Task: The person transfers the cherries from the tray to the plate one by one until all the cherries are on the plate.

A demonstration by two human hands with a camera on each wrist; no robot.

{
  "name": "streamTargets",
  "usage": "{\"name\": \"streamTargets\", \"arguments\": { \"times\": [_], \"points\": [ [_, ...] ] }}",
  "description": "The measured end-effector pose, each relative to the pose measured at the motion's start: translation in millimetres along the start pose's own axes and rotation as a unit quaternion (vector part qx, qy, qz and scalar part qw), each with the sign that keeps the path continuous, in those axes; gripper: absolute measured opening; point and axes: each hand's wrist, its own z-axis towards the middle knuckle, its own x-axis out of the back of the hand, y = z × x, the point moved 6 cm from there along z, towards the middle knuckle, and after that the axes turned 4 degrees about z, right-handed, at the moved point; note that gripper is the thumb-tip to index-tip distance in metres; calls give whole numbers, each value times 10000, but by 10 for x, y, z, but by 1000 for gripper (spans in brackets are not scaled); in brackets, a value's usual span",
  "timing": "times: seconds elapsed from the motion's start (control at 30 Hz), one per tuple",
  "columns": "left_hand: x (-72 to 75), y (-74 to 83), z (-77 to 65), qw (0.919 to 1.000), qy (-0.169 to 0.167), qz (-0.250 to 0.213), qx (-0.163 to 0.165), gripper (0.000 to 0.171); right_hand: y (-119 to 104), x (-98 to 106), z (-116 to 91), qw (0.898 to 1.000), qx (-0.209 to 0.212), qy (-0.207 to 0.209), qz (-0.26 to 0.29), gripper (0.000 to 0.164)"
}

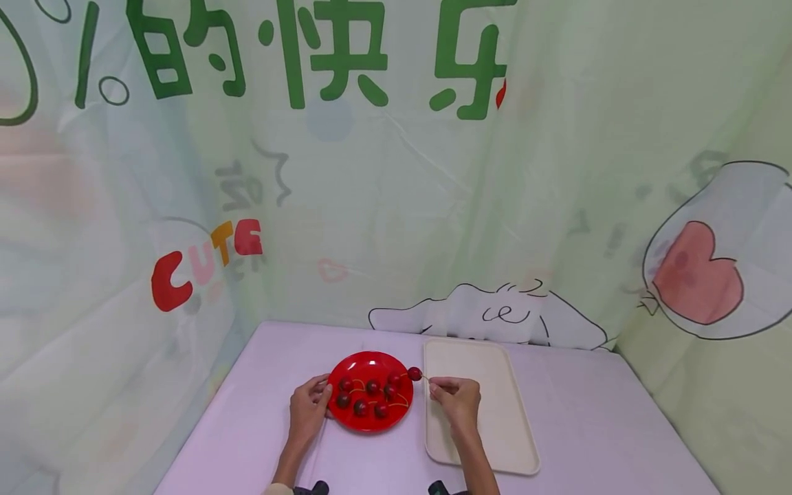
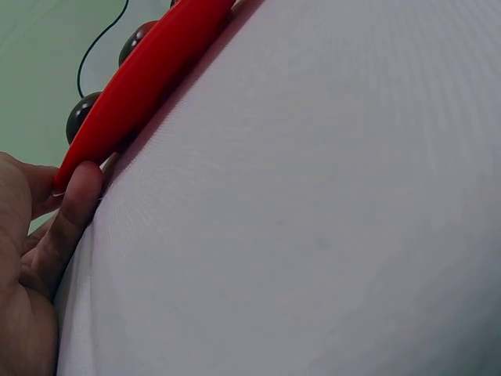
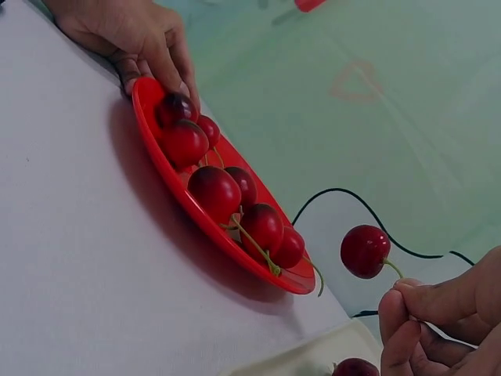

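Note:
A red plate holds several dark red cherries with green stems. My left hand pinches the plate's left rim, thumb on one side and fingers on the other; the left wrist view shows this grip on the plate up close. Between right thumb and fingertips, my right hand pinches the stem of one cherry, which sticks out to the left, just past the plate's right edge. Below that hand in the right wrist view, another cherry lies at the tray, partly cut off by the frame.
Right of the plate lies a cream rectangular tray, partly under my right hand and forearm. Both stand on a table with a pale cloth. A printed curtain hangs behind the table and along both sides.

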Motion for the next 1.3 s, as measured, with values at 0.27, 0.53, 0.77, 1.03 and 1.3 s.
{"name": "streamTargets", "arguments": {
  "times": [0.27,0.53,0.77,1.03,1.3],
  "points": [
    [-4,-26,25,9999,5,81,64,32,-29,-142,42,9998,-56,-186,-19,13],
    [-16,-49,27,9998,-16,89,182,33,1,-257,21,9996,-127,-244,39,15],
    [-15,-38,11,9999,10,84,118,33,51,-309,16,9994,-217,-259,68,16],
    [-15,-55,21,9998,-8,101,175,34,85,-435,19,9985,-342,-371,205,17],
    [-9,-21,15,9999,58,87,79,33,81,-551,30,9982,-318,-429,278,17]
  ]
}}
